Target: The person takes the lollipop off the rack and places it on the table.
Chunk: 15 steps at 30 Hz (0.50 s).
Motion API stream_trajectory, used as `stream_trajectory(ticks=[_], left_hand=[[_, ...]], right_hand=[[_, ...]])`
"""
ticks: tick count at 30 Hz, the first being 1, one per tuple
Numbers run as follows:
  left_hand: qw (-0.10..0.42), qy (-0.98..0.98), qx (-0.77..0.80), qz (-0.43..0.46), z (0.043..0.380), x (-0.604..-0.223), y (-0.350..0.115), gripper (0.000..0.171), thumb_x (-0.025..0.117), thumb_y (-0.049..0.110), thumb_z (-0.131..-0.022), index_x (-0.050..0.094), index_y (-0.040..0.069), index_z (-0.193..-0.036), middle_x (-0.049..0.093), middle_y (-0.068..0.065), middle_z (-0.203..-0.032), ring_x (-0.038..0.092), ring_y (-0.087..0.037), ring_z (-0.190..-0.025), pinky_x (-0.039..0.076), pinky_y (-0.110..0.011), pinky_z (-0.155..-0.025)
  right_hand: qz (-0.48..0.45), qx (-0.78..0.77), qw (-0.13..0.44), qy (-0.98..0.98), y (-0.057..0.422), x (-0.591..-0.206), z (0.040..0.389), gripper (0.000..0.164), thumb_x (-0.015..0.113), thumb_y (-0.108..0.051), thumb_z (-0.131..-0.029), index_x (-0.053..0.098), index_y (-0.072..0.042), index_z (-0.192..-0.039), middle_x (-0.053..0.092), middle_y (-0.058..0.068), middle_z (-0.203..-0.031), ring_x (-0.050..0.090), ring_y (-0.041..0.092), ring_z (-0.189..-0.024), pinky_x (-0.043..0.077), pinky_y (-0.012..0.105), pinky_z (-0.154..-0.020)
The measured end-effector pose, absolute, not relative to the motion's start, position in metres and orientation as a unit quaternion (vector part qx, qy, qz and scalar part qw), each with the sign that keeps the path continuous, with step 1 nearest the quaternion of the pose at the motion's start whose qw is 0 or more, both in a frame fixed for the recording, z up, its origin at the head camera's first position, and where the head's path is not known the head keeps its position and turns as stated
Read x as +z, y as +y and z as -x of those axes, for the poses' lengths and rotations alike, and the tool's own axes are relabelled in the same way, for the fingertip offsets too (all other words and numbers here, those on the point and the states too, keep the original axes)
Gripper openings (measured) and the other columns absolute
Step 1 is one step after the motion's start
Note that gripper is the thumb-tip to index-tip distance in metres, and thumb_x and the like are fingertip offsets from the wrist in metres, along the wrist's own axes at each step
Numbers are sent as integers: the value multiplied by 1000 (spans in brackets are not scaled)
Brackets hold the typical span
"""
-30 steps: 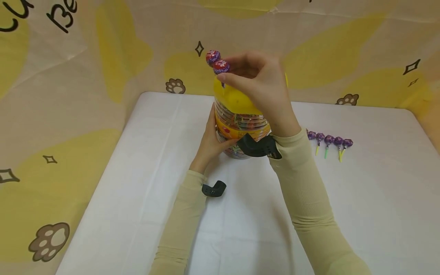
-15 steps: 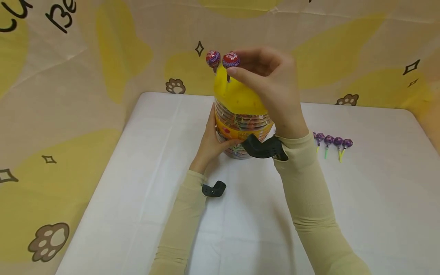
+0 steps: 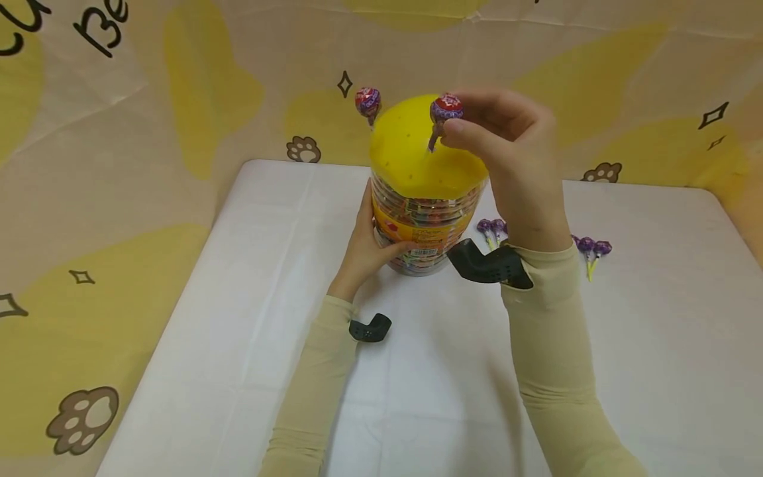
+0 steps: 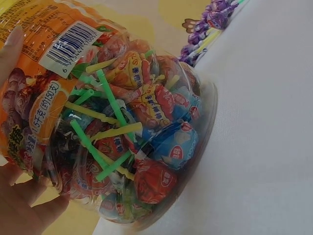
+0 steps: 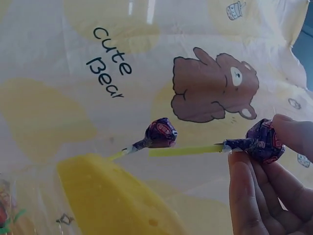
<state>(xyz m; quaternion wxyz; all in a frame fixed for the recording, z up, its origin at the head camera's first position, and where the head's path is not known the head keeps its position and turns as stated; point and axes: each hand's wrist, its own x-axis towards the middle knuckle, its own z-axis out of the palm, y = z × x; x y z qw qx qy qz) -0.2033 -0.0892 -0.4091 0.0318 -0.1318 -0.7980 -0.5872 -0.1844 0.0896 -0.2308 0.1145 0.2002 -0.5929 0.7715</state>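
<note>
A clear ribbed jar (image 3: 438, 222) with a domed yellow lid (image 3: 405, 142) stands on the table, full of wrapped candies with green and yellow sticks. My left hand (image 3: 366, 252) grips the jar's left side, thumb across the front. One purple-and-red lollipop (image 3: 367, 103) stands upright at the lid's left edge. Above the lid, my right hand (image 3: 518, 159) pinches another lollipop (image 3: 446, 108) by its wrapped head between thumb and fingers. In the right wrist view, this held lollipop's yellow stick (image 5: 188, 150) points toward the standing lollipop, its free end out of the lid.
Purple lollipops lie in a row on the white table (image 3: 298, 265) to the jar's right: some (image 3: 484, 227) show left of my right wrist, others (image 3: 587, 245) right of it. A patterned cloth backdrop (image 3: 536, 53) rises behind the table.
My right hand has moved right across the lid with its lollipop, away from the standing one. More of the lid now shows. My left hand and the jar have stayed put.
</note>
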Motion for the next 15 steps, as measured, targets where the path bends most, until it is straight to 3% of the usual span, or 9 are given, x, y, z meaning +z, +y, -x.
stream_trajectory(ticks=[9, 15], left_hand=[[43, -798, -584, 143, 203, -410, -89, 116, 83, 19, -74, -2, 28, -152, 19, 0, -155, 27, -19, -137, 25, -45, -112], [49, -802, -577, 145, 204, -410, -89, 117, 83, 19, -73, -3, 25, -153, 18, -2, -155, 26, -20, -138, 25, -45, -112]], right_hand=[[-198, 810, 92, -545, 113, -246, 180, 20, 65, 4, -84, 65, 14, -101, 66, 23, -97, 63, 33, -87, 55, 35, -84], [-189, 817, 94, -536, 128, -255, 178, 19, 62, 4, -86, 66, 14, -101, 66, 23, -96, 64, 31, -83, 55, 35, -83]])
